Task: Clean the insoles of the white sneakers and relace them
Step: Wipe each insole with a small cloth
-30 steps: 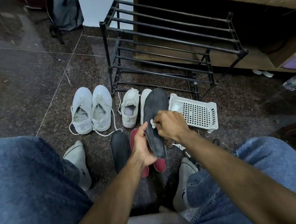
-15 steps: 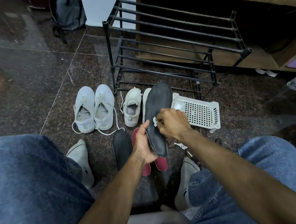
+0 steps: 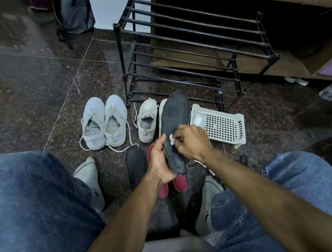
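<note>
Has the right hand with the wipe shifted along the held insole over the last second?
No. Right hand holds the wipe at the same mid-edge spot on the dark insole.

We have one view only, a wide-angle camera worn on the head, looking forward and steeply down past our jeans-clad knees (image 3: 35, 204) to the dark stone floor (image 3: 40, 85). Our hands sit close beneath the lens at centre; the black shoe rack (image 3: 195, 45) lies farther ahead, its bars bowed by the lens.
</note>
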